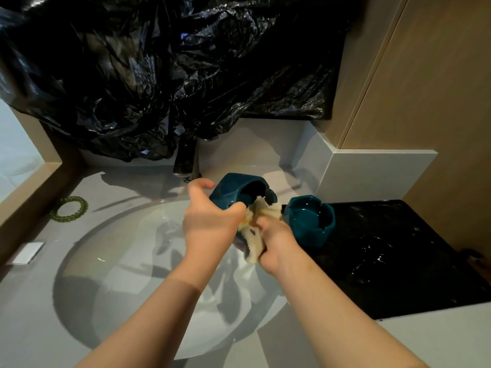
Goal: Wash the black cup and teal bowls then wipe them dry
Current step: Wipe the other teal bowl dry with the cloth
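your left hand [210,221], fingers [200,184] curled round a tipped shiny teal bowl [233,189] over the round white sink [106,261], your right hand [276,245] squeezing a pale cloth [255,232] against it, second teal bowl [309,221] upright on the black mat [398,274]

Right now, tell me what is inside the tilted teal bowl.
The right hand presses a pale cloth into the bowl; the left hand holds it. The cloth hides part of its dark inside.

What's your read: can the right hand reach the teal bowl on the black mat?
Probably yes: the bowl sits just beside the right hand, nothing between, though that hand grips a cloth.
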